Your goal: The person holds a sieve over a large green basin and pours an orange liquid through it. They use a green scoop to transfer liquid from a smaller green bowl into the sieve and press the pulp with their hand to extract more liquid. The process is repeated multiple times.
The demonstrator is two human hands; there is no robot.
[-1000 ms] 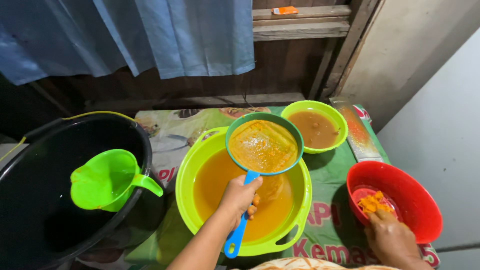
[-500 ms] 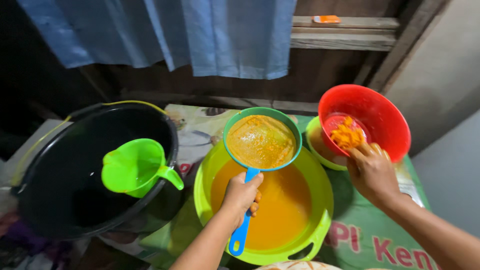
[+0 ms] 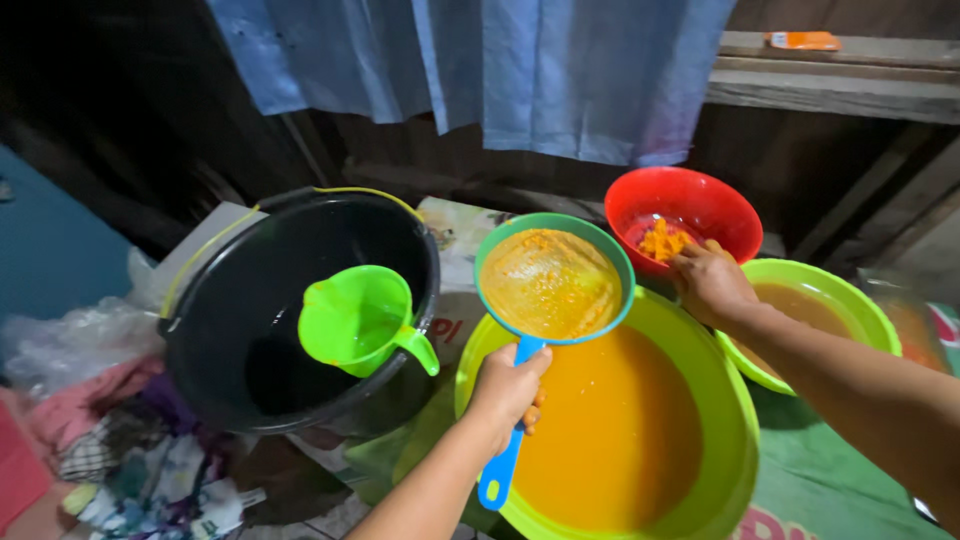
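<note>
since the earlier frame the red bowl has travelled further leftward and now hangs tilted just behind the strainer, at about one o'clock from it, where before it stood well off to the right. the right hand grips the bowl's near rim, fingers curled over the edge; orange pulp sits inside near the fingertips. the left hand is closed round the strainer's blue handle, at six o'clock from the mesh, holding it level above the large green basin of orange liquid.

to do this well, i'd judge the strainer should stay flat and centred over the basin, and the bowl be tipped slowly so the pulp lands mid-mesh.

a black tub with a green jug lies at nine o'clock; a smaller green bowl at three o'clock.
</note>
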